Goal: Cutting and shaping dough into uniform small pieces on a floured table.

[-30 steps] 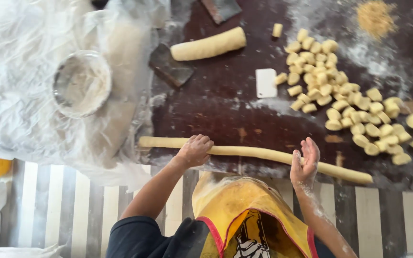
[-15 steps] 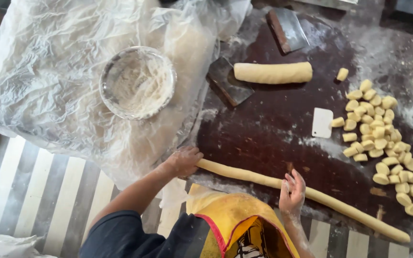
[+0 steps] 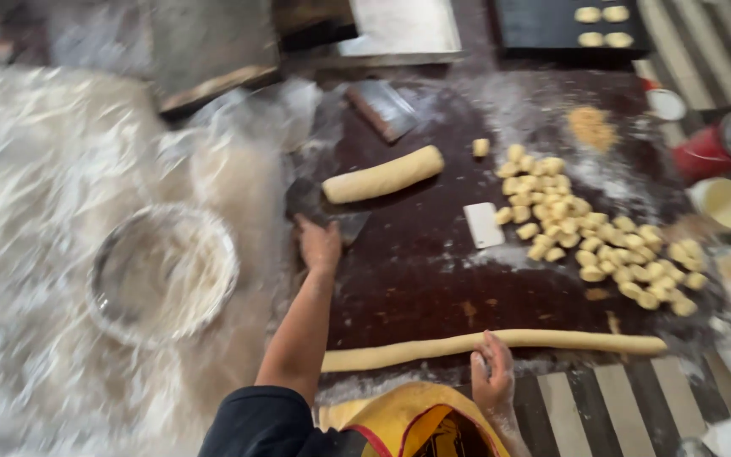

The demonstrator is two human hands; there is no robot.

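From the head camera, a round metal bowl [image 3: 162, 272] with a floury, blurred mass in it sits under crinkled clear plastic sheeting [image 3: 61, 211], and a dark tray [image 3: 543, 34] at the far edge carries a few dough pieces. On the dark floured board [image 3: 416, 279] the left hand [image 3: 319, 244] reaches to a dark scraper [image 3: 323, 207] below a thick dough log [image 3: 382, 174]; whether it grips is unclear. The right hand [image 3: 492, 377] rests open, fingers spread, on the long thin dough rope [image 3: 501, 344], with a white plastic cutter [image 3: 484, 225] and a heap of cut dough pieces [image 3: 594, 233] beyond.
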